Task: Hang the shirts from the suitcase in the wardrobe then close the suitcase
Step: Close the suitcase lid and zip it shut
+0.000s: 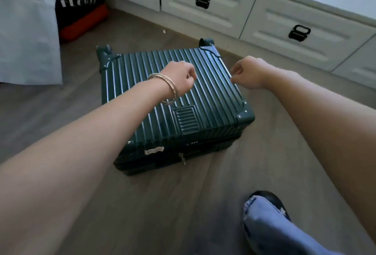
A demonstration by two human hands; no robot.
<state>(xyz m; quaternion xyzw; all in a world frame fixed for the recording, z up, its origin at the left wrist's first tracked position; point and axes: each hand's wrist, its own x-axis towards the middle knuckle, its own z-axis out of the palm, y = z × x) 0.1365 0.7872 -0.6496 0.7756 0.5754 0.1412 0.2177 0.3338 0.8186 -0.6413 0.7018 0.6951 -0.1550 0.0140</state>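
Observation:
A dark green ribbed suitcase [207, 96] lies flat on the wooden floor with its lid down; a zip pull [181, 158] hangs on its near side. My left hand [180, 78], with bangles on the wrist, hovers over the lid with fingers loosely curled and holds nothing. My right hand [247, 73] hangs over the suitcase's right edge, fingers also loosely curled and empty. No shirts are in view.
White drawers with black handles [202, 0] run along the back and right. A black and red bag [81, 8] stands at the back left beside a white cloth [26, 30]. My leg in jeans and a dark shoe [266, 214] is at the bottom right.

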